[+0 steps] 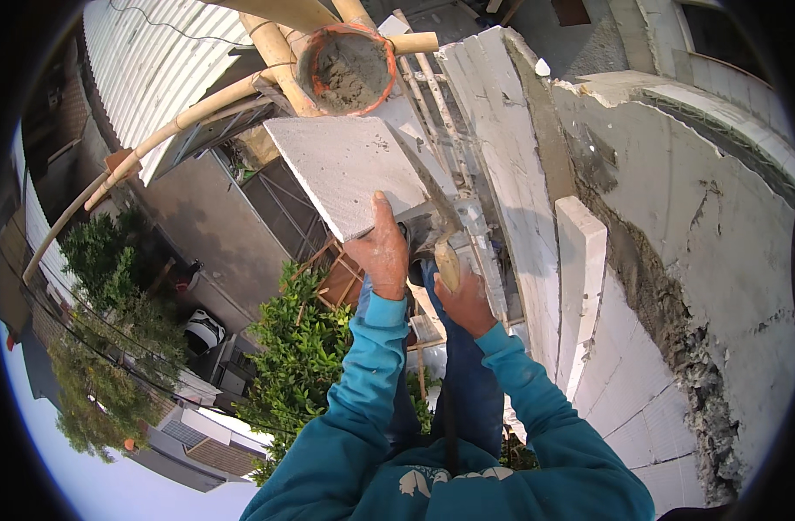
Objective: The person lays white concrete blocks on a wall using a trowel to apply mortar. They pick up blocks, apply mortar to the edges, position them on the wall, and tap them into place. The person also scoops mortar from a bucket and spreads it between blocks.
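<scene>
A pale, flat lightweight concrete block is gripped by its near edge in my left hand, the thumb lying on its top face. Grey mortar shows along the block's right side. My right hand is closed round the wooden handle of a trowel. The trowel's blade is close to the block's right side; whether it touches is hard to tell. Beyond the block stands an orange-rimmed bucket holding wet grey mortar.
A white block wall runs along my right, with a narrow block standing against it. Rough mortar fills a gap behind. Bamboo poles cross at the left. Below are a leafy tree and my legs on scaffolding.
</scene>
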Tool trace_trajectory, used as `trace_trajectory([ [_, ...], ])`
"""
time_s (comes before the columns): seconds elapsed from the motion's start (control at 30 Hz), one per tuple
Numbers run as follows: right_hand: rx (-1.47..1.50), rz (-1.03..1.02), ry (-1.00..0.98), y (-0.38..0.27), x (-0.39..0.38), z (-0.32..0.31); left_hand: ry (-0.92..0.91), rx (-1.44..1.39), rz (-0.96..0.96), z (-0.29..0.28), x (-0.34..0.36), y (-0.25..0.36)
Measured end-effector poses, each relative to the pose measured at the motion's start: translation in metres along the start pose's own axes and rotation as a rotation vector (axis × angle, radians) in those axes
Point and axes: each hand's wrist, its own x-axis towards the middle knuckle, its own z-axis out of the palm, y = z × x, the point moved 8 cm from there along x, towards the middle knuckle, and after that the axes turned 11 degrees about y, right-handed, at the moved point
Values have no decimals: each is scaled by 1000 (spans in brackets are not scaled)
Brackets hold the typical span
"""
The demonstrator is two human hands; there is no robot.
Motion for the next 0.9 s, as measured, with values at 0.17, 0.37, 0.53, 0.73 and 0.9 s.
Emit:
trace_trajectory([
  [0.17, 451, 6, 130, -24, -7, -30, 15, -66, 155, 3, -6, 15],
  [0.37, -318, -242, 144, -20, 13, 7, -56, -73, 133, 10, -11, 11],
  [0.53, 42, 39, 201, 5, -1, -13, -16, -28, 186, 10, -17, 12],
  [0.73, -81, -98, 319, 3, 2, 10, -84, 111, 93, 17, -22, 1],
  [0.9, 246, 149, 118, 31, 2, 18, -102, 175, 165, 21, -22, 13],
])
